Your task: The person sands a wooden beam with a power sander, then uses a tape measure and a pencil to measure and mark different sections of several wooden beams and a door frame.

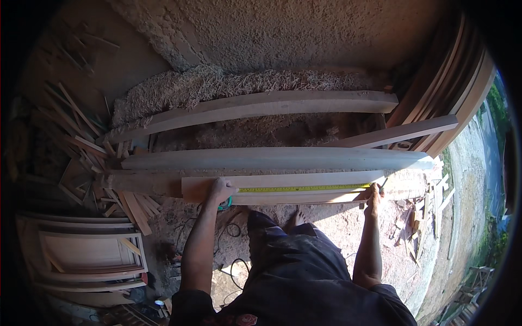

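Note:
A yellow tape [299, 188] stretches along a pale wooden board [272, 179], which lies across a rough beam [141, 180]. My left hand [221, 190] is closed round the green tape measure case [224, 203] near the board's left part. My right hand [374, 195] is closed on the tape at the board's right part, with a thin dark item, too small to name surely, sticking up from the fingers. Just beyond the board lies a long planed plank [272, 157], parallel to it.
Further back are another long timber [261, 106], a slanted plank [397, 130] and heaped shavings [228, 79]. Curved boards [457, 81] stand at the right. Offcuts [136, 212] and wooden frames [87, 250] are at the left. A black cable [239, 261] lies by my feet.

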`<state>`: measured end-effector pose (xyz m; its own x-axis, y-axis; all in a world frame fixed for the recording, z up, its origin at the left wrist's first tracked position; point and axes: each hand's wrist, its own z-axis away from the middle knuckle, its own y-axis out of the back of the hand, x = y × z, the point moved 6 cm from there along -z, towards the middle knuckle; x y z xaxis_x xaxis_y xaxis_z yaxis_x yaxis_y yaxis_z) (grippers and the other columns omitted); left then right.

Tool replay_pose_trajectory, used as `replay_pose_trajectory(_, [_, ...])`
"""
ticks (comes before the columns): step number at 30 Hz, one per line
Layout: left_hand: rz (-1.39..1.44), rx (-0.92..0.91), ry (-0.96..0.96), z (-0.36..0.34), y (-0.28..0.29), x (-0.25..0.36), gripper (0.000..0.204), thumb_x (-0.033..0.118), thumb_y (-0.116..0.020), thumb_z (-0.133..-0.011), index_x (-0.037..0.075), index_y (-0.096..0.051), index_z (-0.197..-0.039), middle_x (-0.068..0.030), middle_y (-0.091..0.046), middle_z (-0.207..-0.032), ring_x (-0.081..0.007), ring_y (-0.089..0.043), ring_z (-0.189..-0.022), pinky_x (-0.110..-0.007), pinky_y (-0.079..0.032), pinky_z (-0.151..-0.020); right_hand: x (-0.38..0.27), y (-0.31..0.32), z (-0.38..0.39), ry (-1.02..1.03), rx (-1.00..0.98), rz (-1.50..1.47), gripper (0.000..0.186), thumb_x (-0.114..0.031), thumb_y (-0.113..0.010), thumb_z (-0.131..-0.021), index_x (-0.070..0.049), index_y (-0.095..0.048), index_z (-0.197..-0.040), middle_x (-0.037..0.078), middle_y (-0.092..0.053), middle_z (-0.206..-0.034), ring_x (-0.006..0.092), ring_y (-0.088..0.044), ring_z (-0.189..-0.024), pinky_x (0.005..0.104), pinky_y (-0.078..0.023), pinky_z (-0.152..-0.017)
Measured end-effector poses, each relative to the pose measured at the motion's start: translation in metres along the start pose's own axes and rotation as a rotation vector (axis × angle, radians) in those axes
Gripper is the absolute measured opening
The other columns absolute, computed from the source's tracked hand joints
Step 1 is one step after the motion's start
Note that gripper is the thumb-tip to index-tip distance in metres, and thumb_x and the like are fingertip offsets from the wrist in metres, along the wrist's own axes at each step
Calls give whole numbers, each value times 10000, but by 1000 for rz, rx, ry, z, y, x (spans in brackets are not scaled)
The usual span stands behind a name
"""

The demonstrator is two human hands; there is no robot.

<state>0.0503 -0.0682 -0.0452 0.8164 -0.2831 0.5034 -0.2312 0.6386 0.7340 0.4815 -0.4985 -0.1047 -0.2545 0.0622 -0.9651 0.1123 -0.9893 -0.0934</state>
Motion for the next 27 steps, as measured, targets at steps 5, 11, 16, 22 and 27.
replay_pose_trajectory(5, [24,-1,-29,-3,-2,-5,301,236,-784,-694,-9,-617,-643,-148,-591,-584,-162,-549,-541,-384,-441,-547,-1,-2,0,-3,-53,-51,163,-209,-610,-952,-50,-585,-979,-28,-545,-648,29,-412,-457,192,-342,-419])
replay_pose_trajectory(11, [-3,10,-56,-5,-1,-5,307,237,-782,-690,-21,-623,-646,-158,-582,-581,-157,-525,-531,-381,-431,-540,2,0,-3,-11,-4,-8,162,-205,-608,-953,-48,-582,-985,-26,-537,-631,29,-409,-454,191,-338,-418])
replay_pose_trajectory(16, [24,10,-50,-2,0,-2,303,216,-792,-686,-21,-611,-629,-122,-565,-549,-126,-494,-520,-364,-419,-523,4,0,-3,9,-24,-48,170,-208,-612,-951,-46,-582,-989,-24,-546,-642,30,-415,-455,192,-341,-415])
replay_pose_trajectory(22, [42,14,-73,1,2,4,315,204,-798,-684,-17,-588,-604,-84,-525,-521,-102,-457,-520,-354,-400,-505,2,-1,-2,-10,36,-30,146,-193,-591,-962,-47,-580,-959,-29,-513,-602,38,-405,-447,201,-329,-412])
replay_pose_trajectory(27, [67,26,-95,2,2,7,311,173,-793,-684,-11,-565,-578,-60,-483,-499,-90,-431,-511,-346,-384,-485,-5,-5,3,-3,2,-50,147,-182,-575,-971,-55,-576,-899,-30,-506,-599,37,-398,-451,204,-316,-419])
